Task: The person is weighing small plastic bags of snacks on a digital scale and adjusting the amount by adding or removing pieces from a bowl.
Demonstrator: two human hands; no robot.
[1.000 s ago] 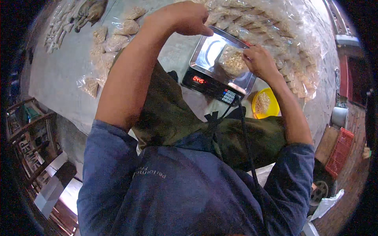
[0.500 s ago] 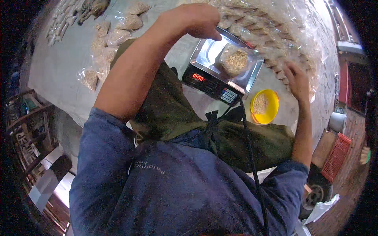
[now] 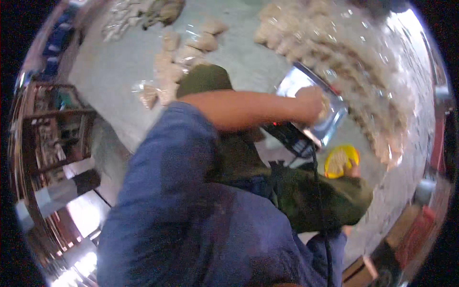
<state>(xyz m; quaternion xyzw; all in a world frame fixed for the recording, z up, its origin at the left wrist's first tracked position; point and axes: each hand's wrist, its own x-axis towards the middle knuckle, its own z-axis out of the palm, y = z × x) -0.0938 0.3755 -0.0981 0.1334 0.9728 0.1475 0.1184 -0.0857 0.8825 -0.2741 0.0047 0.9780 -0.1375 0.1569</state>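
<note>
The left hand (image 3: 311, 103) reaches across to the metal tray (image 3: 330, 122) of a scale (image 3: 291, 138) and rests on a pale bag of food (image 3: 325, 106) lying in it; its fingers curl down over the bag, though blur keeps me from telling whether they clamp it. The tray sits at about two o'clock from the middle of the view, on the grey desk (image 3: 119, 62). At four o'clock from the tray stands a yellow bowl (image 3: 342, 160), and the right hand (image 3: 355, 170) shows only as a sliver at its rim, its fingers hidden. Rows of packed bags (image 3: 334, 52) lie at twelve o'clock beyond the tray, more small bags (image 3: 172, 57) at ten o'clock.
</note>
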